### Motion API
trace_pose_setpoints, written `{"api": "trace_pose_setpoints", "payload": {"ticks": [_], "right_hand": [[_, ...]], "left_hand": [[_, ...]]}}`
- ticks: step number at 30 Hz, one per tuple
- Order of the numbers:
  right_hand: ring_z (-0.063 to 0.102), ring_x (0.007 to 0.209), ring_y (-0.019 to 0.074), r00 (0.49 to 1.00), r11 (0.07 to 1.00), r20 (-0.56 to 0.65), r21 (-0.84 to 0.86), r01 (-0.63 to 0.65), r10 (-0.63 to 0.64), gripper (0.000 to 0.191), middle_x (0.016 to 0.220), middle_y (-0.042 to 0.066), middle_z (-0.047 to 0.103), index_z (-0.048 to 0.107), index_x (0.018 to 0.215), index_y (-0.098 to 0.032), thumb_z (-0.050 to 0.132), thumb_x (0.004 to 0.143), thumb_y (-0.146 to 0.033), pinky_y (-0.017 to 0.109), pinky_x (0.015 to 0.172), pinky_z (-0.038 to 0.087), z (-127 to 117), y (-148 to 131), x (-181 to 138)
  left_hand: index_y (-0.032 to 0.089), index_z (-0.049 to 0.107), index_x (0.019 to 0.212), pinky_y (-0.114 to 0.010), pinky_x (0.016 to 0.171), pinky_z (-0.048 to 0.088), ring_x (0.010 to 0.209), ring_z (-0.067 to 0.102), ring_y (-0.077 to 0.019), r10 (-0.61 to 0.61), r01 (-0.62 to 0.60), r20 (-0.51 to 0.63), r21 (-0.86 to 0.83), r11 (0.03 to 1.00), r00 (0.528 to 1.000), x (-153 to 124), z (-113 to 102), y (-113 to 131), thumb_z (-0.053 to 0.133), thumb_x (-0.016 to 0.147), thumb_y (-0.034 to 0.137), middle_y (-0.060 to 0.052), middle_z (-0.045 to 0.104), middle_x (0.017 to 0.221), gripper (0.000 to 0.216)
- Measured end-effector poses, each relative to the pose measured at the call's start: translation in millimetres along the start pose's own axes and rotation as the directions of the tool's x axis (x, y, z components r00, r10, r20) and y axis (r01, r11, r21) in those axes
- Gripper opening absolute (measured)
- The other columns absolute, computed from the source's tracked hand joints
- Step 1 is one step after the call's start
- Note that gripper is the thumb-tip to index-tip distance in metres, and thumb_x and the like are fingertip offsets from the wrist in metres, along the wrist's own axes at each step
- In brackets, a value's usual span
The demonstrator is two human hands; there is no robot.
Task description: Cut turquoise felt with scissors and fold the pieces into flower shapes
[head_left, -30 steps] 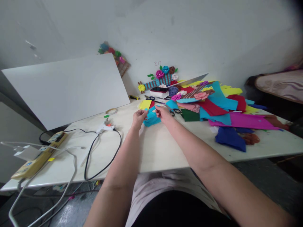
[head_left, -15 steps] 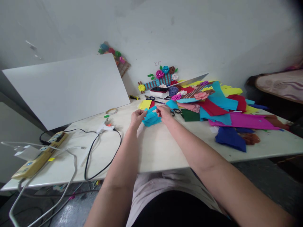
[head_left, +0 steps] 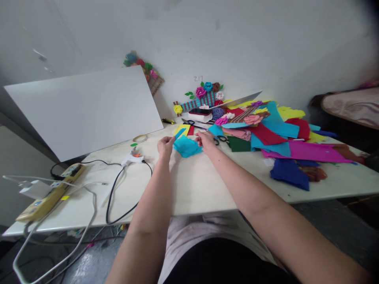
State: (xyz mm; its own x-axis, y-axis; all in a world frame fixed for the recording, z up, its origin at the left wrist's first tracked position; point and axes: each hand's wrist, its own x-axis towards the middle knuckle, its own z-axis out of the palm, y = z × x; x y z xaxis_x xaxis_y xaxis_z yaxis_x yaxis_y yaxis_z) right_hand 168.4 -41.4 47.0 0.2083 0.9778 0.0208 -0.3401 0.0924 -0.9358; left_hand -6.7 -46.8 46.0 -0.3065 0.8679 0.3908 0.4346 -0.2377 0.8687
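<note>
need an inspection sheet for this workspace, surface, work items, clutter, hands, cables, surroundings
surface: white table, dark speck near front edge
work items: narrow blue strip, crumpled blue piece
clutter: coloured sheets heaped at right
hands: left hand pinches the strip; right hand at the piece's right edge, grip unclear
cables: black cord loops from glue gun; white cable hangs past front edge
surroundings: large white board at left, wall behind
</note>
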Motion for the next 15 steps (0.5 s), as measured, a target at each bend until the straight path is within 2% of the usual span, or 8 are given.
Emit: {"api": "trace_pose_setpoints", "payload": {"ticks": [3, 6, 10, 15], "right_hand": [[0.037, 0.03, 0.0046, 1.0, 0.999, -0.012, -0.044, 0.009, -0.01, 0.016, 0.041, -0.003, 0.054, 0.055, 0.062, -0.015, 0.054, 0.076, -0.022, 0.016, 0.029, 0.026, -1, 2, 2], [0.037, 0.03, 0.0048, 1.0, 0.995, -0.001, -0.098, 0.031, -0.031, 0.012, 0.042, -0.003, 0.054, 0.055, 0.061, -0.016, 0.056, 0.072, -0.019, 0.016, 0.03, 0.027, -2, 5, 3], [0.038, 0.031, 0.0059, 0.996, 0.978, 0.033, -0.19, 0.082, -0.077, 0.011, 0.044, -0.003, 0.055, 0.056, 0.059, -0.016, 0.055, 0.07, -0.019, 0.018, 0.031, 0.027, -4, 11, 6], [0.042, 0.038, 0.0082, 0.991, 0.923, 0.031, -0.362, 0.131, -0.128, 0.011, 0.049, -0.002, 0.056, 0.058, 0.058, -0.017, 0.057, 0.068, -0.022, 0.02, 0.037, 0.032, -9, 17, 12]], "left_hand": [[0.02, 0.064, 0.068, -0.026, 0.055, 0.034, 0.06, 0.053, -0.0173, -0.137, 0.158, -0.14, 0.151, 0.976, 0.981, 0, -6, -1, 0.055, 0.066, 0.043, -0.001, 0.055, 0.056, 0.025], [0.021, 0.065, 0.068, -0.03, 0.061, 0.036, 0.071, 0.056, -0.0226, -0.236, 0.285, -0.196, 0.278, 0.917, 0.952, -1, -11, 1, 0.057, 0.065, 0.039, -0.005, 0.06, 0.062, 0.019], [0.02, 0.066, 0.067, -0.036, 0.071, 0.037, 0.098, 0.051, -0.0316, -0.27, 0.351, -0.244, 0.41, 0.842, 0.931, -2, -14, 2, 0.059, 0.064, 0.035, -0.014, 0.065, 0.073, 0.017], [0.019, 0.068, 0.076, -0.043, 0.082, 0.033, 0.111, 0.044, -0.036, -0.333, 0.386, -0.197, 0.497, 0.777, 0.922, 0, -16, -1, 0.056, 0.067, 0.033, -0.018, 0.065, 0.091, 0.021]]}}
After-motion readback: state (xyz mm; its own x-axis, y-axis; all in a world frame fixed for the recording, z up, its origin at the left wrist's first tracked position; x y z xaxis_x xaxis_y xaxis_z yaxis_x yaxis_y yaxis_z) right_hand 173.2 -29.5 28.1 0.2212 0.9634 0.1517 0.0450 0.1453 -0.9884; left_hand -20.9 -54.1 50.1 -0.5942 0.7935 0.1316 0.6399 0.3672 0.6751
